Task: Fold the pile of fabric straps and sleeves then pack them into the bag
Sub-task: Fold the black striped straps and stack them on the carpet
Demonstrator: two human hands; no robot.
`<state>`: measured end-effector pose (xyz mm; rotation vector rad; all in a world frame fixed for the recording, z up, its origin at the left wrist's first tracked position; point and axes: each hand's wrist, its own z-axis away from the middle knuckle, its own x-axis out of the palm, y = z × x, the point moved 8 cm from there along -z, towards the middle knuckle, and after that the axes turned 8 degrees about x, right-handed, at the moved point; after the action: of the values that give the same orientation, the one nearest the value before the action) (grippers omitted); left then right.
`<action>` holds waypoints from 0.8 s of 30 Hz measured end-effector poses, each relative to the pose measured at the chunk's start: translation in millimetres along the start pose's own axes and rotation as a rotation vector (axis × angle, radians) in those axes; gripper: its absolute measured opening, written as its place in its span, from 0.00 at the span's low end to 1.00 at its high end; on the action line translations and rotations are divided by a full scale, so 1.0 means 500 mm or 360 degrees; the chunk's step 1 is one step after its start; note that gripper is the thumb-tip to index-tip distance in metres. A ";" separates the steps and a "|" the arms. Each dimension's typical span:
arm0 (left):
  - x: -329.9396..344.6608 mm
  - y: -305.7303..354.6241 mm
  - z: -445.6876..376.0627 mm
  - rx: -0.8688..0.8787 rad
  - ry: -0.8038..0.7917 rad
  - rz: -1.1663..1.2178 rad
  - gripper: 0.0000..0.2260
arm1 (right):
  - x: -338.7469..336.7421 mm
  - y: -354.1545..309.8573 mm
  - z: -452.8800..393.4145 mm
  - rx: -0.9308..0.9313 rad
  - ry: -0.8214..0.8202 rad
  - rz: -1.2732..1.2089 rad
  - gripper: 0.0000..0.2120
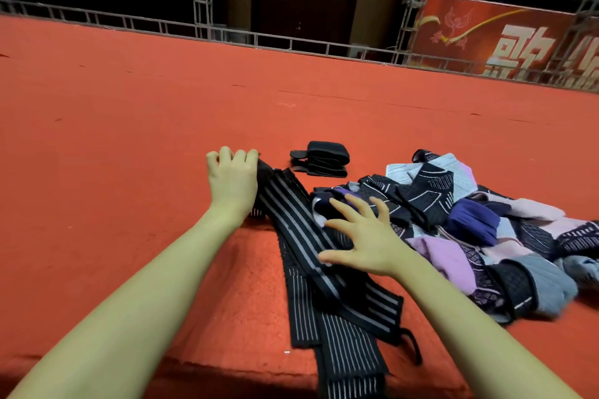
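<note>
Red carpet (129, 107): L hand (231, 180) grips strap (301, 223).

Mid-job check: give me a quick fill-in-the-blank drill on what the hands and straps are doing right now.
1. The left hand grips the far end of the black ____ strap.
2. The right hand rests with fingers ____ on that strap.
3. The folded black bundle lies on the ____ carpet, beyond the strap.
4. The unfolded pile lies to the ____ of the right hand.

Missing words: striped; spread; red; right
</note>
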<state>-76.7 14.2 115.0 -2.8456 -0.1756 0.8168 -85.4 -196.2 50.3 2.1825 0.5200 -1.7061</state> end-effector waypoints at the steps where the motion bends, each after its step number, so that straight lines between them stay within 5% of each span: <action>1: -0.006 -0.002 0.003 0.0009 0.0002 -0.0013 0.09 | 0.008 -0.010 0.010 -0.0015 -0.0047 0.0039 0.58; 5: -0.019 0.007 0.028 0.0034 -0.0047 -0.0009 0.10 | 0.030 -0.039 0.049 -0.0091 -0.0092 0.0125 0.52; 8: -0.019 0.024 0.056 0.0039 -0.0104 0.0061 0.10 | 0.022 -0.051 0.068 -0.0125 0.0163 0.0190 0.30; 11: -0.017 0.033 0.071 0.0031 -0.0132 0.0118 0.10 | 0.021 -0.059 0.078 -0.0080 0.0372 0.0267 0.20; 16: 0.000 0.036 0.079 -0.0117 -0.0191 0.0377 0.04 | 0.051 -0.067 0.096 0.0067 0.0330 0.0334 0.28; 21: -0.002 0.016 0.069 -0.0223 -0.0163 0.0430 0.06 | -0.001 -0.049 0.075 0.0062 0.0630 0.0346 0.16; 24: -0.016 0.022 0.047 -0.0123 -0.0076 0.0292 0.16 | -0.001 -0.022 0.052 0.0066 0.0296 0.0363 0.16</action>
<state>-95.5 5.5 97.4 -2.9492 0.0505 0.9331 -113.1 -198.6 44.5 2.3420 0.2687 -1.4177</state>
